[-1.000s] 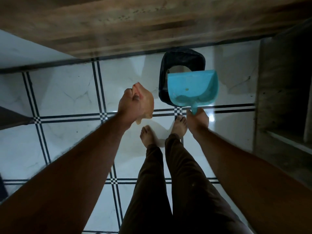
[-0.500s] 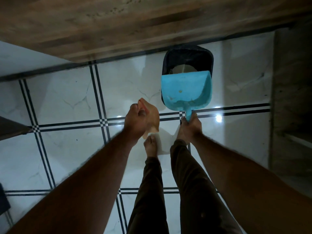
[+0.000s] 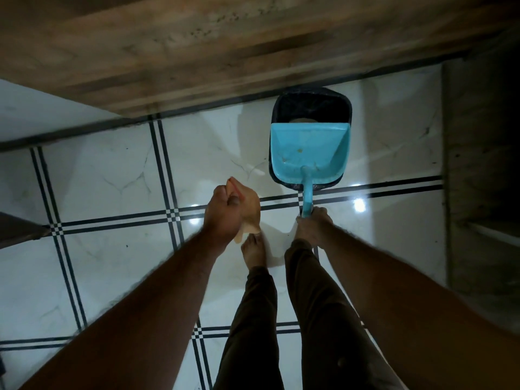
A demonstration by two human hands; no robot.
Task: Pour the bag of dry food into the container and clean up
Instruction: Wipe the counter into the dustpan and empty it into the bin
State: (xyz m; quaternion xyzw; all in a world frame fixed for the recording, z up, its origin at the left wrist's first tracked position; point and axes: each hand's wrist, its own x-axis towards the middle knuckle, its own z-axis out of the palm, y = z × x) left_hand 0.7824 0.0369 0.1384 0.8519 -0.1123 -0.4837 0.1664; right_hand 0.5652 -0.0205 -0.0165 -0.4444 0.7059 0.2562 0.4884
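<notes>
Cleanup's nearly done: my right hand [image 3: 312,225] grips the blue dustpan [image 3: 309,153], tipped over the black bin [image 3: 311,105] on the far floor. Few crumbs left. Left hand [image 3: 225,213] clutches an orange cloth [image 3: 249,204].

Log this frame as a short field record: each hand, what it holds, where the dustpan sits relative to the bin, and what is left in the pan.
right hand: closed on the dustpan handle
left hand: fist closed on a crumpled pale orange cloth
dustpan: blue, held over the bin opening, front lip toward the far side
bin: black, on the floor by the wooden cabinet
pan contents: a few small specks, otherwise nearly bare
floor: white tiles with dark stripes
person: standing barefoot, dark trousers
</notes>
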